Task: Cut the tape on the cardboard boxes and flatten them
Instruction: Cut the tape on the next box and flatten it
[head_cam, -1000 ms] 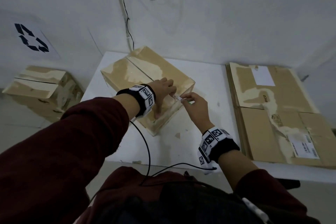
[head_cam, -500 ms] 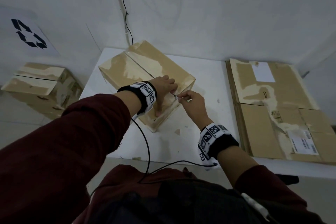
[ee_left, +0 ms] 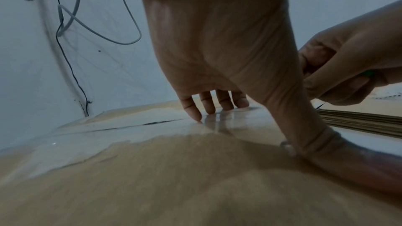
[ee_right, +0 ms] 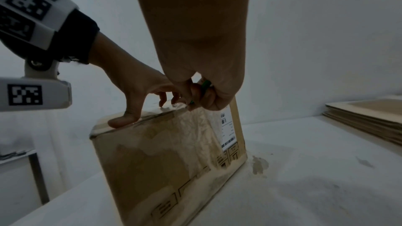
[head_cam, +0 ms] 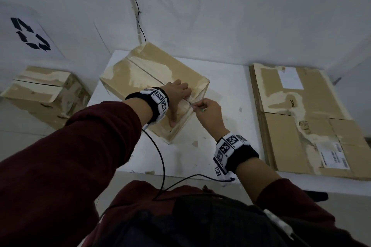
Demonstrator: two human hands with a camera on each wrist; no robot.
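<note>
The white table [head_cam: 230, 106] carries the sealed cardboard box [head_cam: 140, 78] at its left-centre, set at an angle, with a stack of flattened boxes [head_cam: 301, 116] well apart on the right; a second sealed box [head_cam: 40, 90] sits off the table to the left, so by judgement at least two boxes remain. Glossy clear tape [ee_left: 130, 137] covers the centre seam of the top flaps and wraps over the near edge. The left hand [head_cam: 176, 94] lies on the box top, fingers [ee_left: 208, 104] straight and spread with tips pressing the taped surface and the thumb [ee_right: 124, 119] down at the near top edge; it steadies rather than grips. The right hand [head_cam: 206, 110] is curled narrowly around a small green-handled cutter [ee_right: 205, 84], its tip at the top edge where the seam meets the side. The blade itself is too small to make out. Judged step: starting the cut at the seam end. To do it well, the blade should enter shallowly and run along the flap gap, away from the holding hand. The left fingers sit just beside the cutter, so they are best kept off the seam line. Downward pressure should stay light to avoid collapsing the flaps.
</note>
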